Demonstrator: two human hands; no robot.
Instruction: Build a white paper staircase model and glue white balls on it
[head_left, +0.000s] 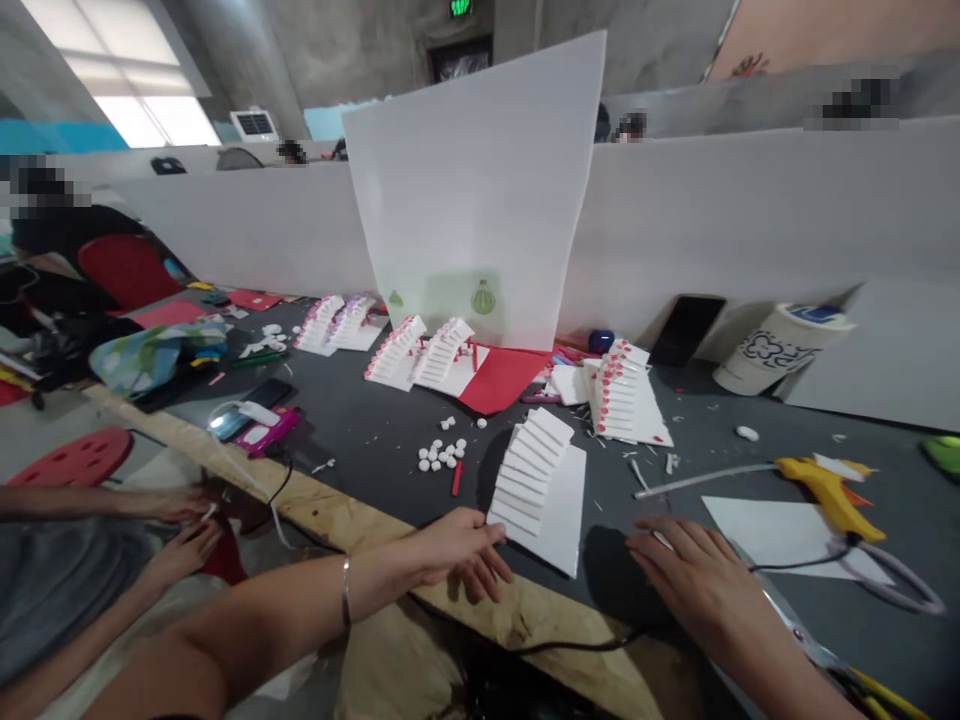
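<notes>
At the lower left, a co-worker's hands meet around something small. Toward the upper left of the dark, matte tabletop, stepped white models carry small pink-red dots along their stair edges. Right of them, a second pair has the same slanting flights and red dots, beside a flat, smooth red sheet. These look well advanced.

Near the middle lie rounded, matte white pellets and a narrow red strip. The left hand seems to pinch the near left corner of a plain stepped model with thumb and forefinger, the other fingers loose. It sits at lower centre: thin, crisp slabs climb its flat base, but none bears a dot, so it looks less finished than the others. Behind it to the right, a dotted model appears further along.

The right hand lies palm down, fingers gently bent, with a small white bit at the fingers; whether it is gripped, I cannot tell. Rightmost are a yellow plastic glue gun and a flat white sheet.
</notes>
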